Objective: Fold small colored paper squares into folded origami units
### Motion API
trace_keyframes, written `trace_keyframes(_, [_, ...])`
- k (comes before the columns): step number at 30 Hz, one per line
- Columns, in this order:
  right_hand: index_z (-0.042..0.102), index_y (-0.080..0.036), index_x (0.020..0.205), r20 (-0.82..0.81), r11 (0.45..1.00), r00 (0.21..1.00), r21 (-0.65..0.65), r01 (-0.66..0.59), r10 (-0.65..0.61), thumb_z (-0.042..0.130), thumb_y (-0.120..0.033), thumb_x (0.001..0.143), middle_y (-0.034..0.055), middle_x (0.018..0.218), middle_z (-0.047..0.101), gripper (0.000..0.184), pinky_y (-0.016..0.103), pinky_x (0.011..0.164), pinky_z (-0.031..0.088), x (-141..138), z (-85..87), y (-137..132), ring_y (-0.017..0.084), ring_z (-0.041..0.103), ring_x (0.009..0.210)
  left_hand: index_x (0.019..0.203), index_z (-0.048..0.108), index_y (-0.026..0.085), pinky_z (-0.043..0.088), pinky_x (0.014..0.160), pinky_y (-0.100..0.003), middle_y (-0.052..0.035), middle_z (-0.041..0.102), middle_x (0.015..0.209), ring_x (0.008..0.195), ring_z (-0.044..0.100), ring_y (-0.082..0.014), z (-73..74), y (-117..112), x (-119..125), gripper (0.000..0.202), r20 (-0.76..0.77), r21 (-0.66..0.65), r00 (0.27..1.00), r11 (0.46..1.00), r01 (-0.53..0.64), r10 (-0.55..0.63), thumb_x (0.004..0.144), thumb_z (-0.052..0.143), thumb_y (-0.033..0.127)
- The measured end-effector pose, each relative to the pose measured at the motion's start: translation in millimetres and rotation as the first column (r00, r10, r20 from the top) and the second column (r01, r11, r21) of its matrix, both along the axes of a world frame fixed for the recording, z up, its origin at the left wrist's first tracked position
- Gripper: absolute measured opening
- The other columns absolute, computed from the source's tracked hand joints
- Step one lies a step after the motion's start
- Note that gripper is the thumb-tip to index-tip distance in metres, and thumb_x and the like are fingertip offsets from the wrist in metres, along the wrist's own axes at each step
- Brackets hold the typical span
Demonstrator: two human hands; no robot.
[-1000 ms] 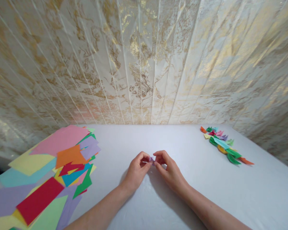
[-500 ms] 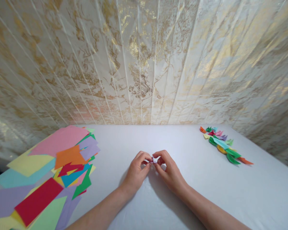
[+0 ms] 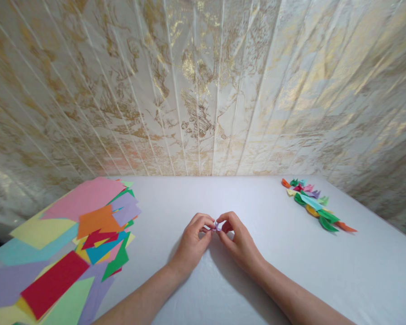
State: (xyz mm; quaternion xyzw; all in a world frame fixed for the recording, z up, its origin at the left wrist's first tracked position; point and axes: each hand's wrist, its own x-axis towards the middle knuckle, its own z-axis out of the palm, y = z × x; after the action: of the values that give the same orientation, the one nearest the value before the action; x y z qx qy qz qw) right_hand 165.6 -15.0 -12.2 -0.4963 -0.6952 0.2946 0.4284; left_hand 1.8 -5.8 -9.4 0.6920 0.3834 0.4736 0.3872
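Gold-patterned drapery point(image 3: 203, 90) rises beyond a white table point(image 3: 203, 194), and the small lilac paper point(image 3: 218, 227) is mostly covered by fingertips, so its folds are hard to make out, though it seems creased into a form. Left of the lilac paper, white surface stretches to overlapping coloured sheets point(image 3: 54, 284), cut off by the frame; right of it, to folded paper shapes point(image 3: 311, 202) near the table's slanting edge. It sits between left hand point(image 3: 193, 238) and right hand point(image 3: 238, 237), both curled, thumb and forefinger pinching it.
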Motion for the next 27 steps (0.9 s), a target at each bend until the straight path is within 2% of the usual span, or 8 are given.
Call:
trace_keyframes(3, [0.053, -0.022, 0.092, -0.019, 0.999, 1.0, 0.032, -0.007, 0.008, 0.05, -0.012, 0.081, 0.0, 0.085, 0.057, 0.015, 0.029, 0.07, 0.046, 0.9, -3.4, 0.9, 0.015, 0.057, 0.074, 0.082, 0.06, 0.021, 0.048, 0.078, -0.025, -0.0044, 0.062, 0.113, 0.105, 0.059, -0.0166, -0.5, -0.7, -0.4, 0.024, -0.031, 0.008, 0.999, 1.0, -0.021, 0.021, 0.076, 0.048, 0.0])
trace_keyframes(6, [0.052, -0.022, 0.089, -0.016, 0.996, 0.999, 0.077, -0.038, 0.039, 0.048, -0.009, 0.08, 0.0011, 0.087, 0.056, 0.016, 0.029, 0.07, 0.045, 1.6, -4.1, 1.3, 0.016, 0.056, 0.076, 0.082, 0.058, 0.021, 0.048, 0.077, -0.026, -0.0044, 0.064, 0.116, 0.105, 0.06, -0.0166, 0.6, -1.9, -1.0, 0.025, -0.074, 0.047, 0.997, 0.999, -0.017, 0.02, 0.076, 0.047, -0.001])
trace_keyframes(12, [0.053, -0.021, 0.084, 0.033, 0.984, 0.996, 0.155, -0.092, 0.088, 0.045, -0.003, 0.079, 0.0013, 0.084, 0.053, 0.02, 0.027, 0.069, 0.043, 2.1, -0.2, 0.9, 0.015, 0.053, 0.078, 0.084, 0.056, 0.021, 0.049, 0.08, -0.027, -0.004, 0.065, 0.111, 0.101, 0.06, -0.0163, 1.6, -3.3, -1.4, 0.025, -0.135, 0.136, 0.99, 0.991, -0.01, 0.028, 0.078, 0.047, -0.001])
trace_keyframes(17, [0.055, -0.021, 0.084, 0.027, 0.98, 0.993, 0.163, -0.116, 0.113, 0.046, -0.005, 0.081, 0.0018, 0.085, 0.054, 0.019, 0.026, 0.07, 0.043, 2.8, 1.1, 0.5, 0.016, 0.053, 0.079, 0.091, 0.057, 0.022, 0.049, 0.078, -0.027, -0.0011, 0.064, 0.092, 0.088, 0.061, -0.0151, -3.8, -3.5, -0.8, 0.018, -0.123, 0.132, 0.988, 0.988, -0.077, 0.093, 0.082, 0.052, 0.006])
trace_keyframes(20, [0.056, -0.02, 0.084, 0.023, 0.988, 0.995, 0.114, -0.104, 0.102, 0.048, -0.009, 0.083, 0.0017, 0.083, 0.055, 0.014, 0.027, 0.07, 0.043, 2.6, 3.3, 0.5, 0.016, 0.053, 0.077, 0.097, 0.059, 0.021, 0.048, 0.076, -0.027, -0.0006, 0.064, 0.089, 0.081, 0.06, -0.0146, -3.3, -3.2, -0.2, 0.015, -0.112, 0.056, 0.987, 0.992, -0.111, 0.116, 0.084, 0.056, 0.013])
trace_keyframes(22, [0.057, -0.02, 0.083, -0.003, 0.995, 0.996, 0.043, -0.089, 0.089, 0.05, -0.014, 0.085, 0.0014, 0.081, 0.057, 0.01, 0.027, 0.07, 0.043, 2.1, 5.1, 0.6, 0.015, 0.054, 0.075, 0.089, 0.061, 0.02, 0.046, 0.074, -0.026, -0.0007, 0.064, 0.085, 0.079, 0.059, -0.0145, -0.2, -2.5, 0.1, 0.006, -0.111, -0.002, 0.99, 0.996, -0.084, 0.083, 0.086, 0.056, 0.019])
trace_keyframes(24, [0.057, -0.019, 0.08, -0.053, 0.995, 0.995, -0.042, -0.086, 0.084, 0.051, -0.018, 0.086, 0.0007, 0.079, 0.058, 0.008, 0.027, 0.069, 0.043, 1.5, 6.1, 1.2, 0.015, 0.054, 0.074, 0.081, 0.061, 0.019, 0.045, 0.074, -0.026, -0.0004, 0.063, 0.081, 0.077, 0.058, -0.0143, 3.2, -1.6, 0.4, 0.009, -0.1, -0.064, 0.993, 0.996, -0.062, 0.056, 0.087, 0.055, 0.023])
trace_keyframes(27, [0.055, -0.019, 0.076, -0.15, 0.983, 0.986, -0.156, -0.099, 0.076, 0.055, -0.024, 0.085, -0.0013, 0.072, 0.056, 0.011, 0.026, 0.064, 0.04, 1.1, 5.0, 2.7, 0.014, 0.051, 0.068, 0.079, 0.059, 0.018, 0.044, 0.073, -0.026, 0.0004, 0.061, 0.078, 0.075, 0.056, -0.0143, 5.6, 0.2, 0.8, 0.011, -0.042, -0.185, 0.999, 0.982, -0.04, 0.033, 0.086, 0.055, 0.025])
